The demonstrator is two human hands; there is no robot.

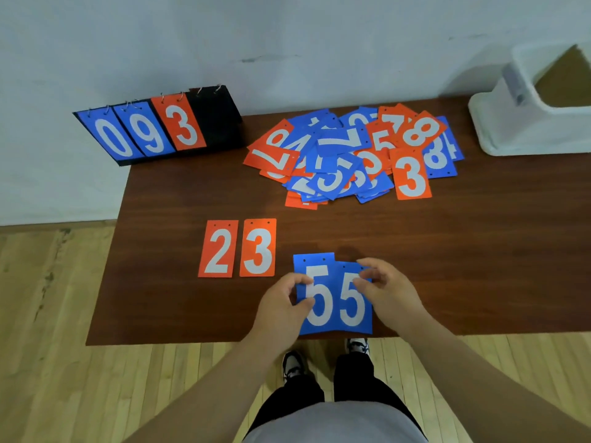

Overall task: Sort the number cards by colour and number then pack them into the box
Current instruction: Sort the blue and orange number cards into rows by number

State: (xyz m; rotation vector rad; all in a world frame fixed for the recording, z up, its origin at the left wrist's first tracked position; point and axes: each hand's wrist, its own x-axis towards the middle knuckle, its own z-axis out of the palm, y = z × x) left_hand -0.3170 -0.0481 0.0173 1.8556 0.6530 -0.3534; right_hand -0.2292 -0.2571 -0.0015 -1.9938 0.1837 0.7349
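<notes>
— Fingers (pixel 302 278) are curled on both sides, see? At lower centre the left hand (pixel 281 302) pinches one blue 5 card (pixel 319 273) and the right hand (pixel 388 290) pinches the second blue 5 card (pixel 351 311), side by side.
— On the table (pixel 447 251)?
— At its near edge; touching or lifted, I can't tell. The orange 2 (pixel 218 249) and orange 3 (pixel 257 247) lie just left, the mixed pile (pixel 348 155) above, the white box (pixel 527 123) upper right.
</notes>
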